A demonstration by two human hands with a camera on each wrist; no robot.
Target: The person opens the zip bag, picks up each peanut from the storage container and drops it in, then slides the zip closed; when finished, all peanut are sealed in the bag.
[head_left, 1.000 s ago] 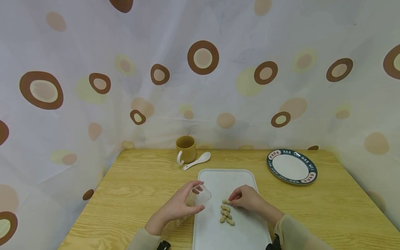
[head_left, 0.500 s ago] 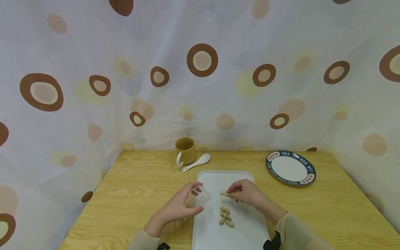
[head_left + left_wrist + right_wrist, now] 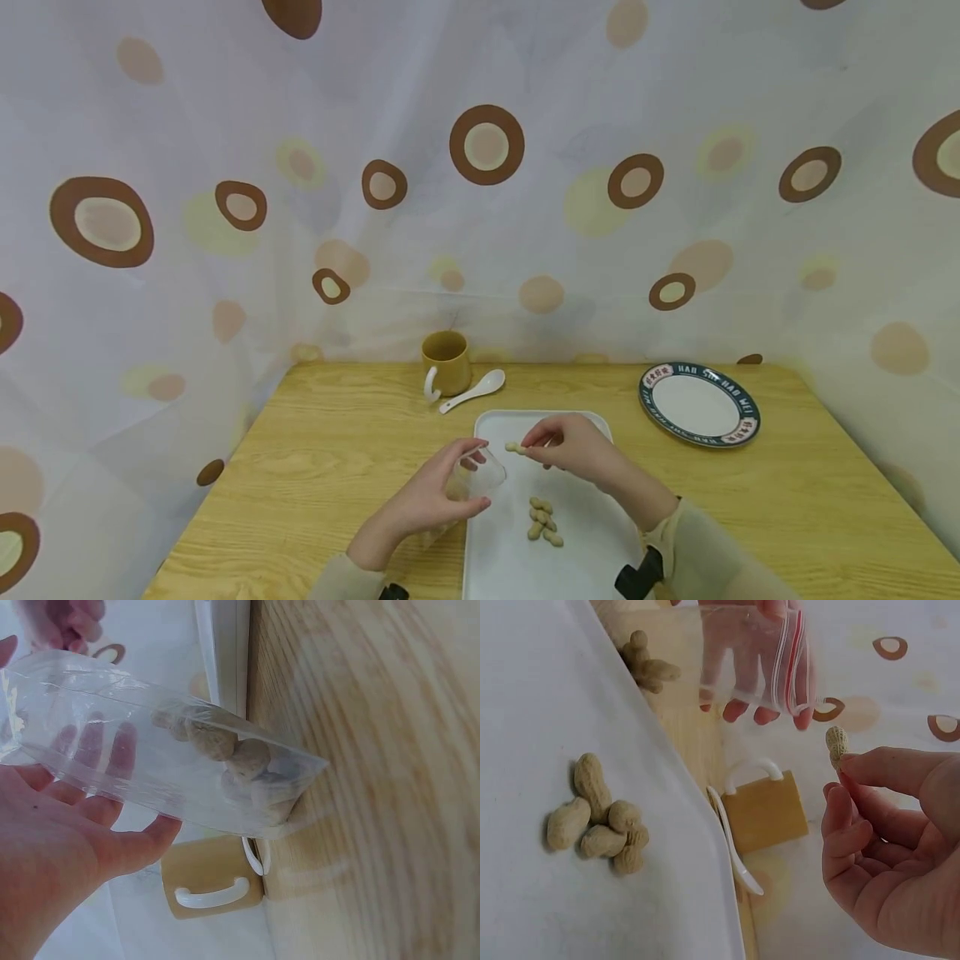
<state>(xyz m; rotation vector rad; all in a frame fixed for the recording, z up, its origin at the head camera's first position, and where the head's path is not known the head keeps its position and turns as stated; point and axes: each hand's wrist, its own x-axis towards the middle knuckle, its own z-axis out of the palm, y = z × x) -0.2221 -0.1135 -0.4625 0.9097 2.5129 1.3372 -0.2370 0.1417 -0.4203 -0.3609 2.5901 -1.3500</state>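
Note:
My left hand [image 3: 427, 498] holds a clear zip-lock bag [image 3: 150, 761] by its upper part, the mouth spread toward my right hand. Several peanuts [image 3: 214, 742] lie in the bag's bottom corner, which hangs by the table beside the tray. Between thumb and forefinger, my right hand [image 3: 581, 450] pinches a single peanut [image 3: 836, 742] by one end. That peanut is raised over the tray's far left part, a short way from the bag's opening. A small heap of loose peanuts [image 3: 592, 817] rests on the white tray [image 3: 510, 567].
Behind the tray, a mustard-yellow mug [image 3: 447, 364] with a white handle stands near the wall side of the wooden table [image 3: 337, 450]. A white spoon [image 3: 474, 390] lies beside it. To the right is a white plate [image 3: 697, 406] with a dark green patterned rim.
My right hand has lifted a peanut from beside the heap and carried it up and left toward the bag. The left hand and the bag have stayed nearly still.

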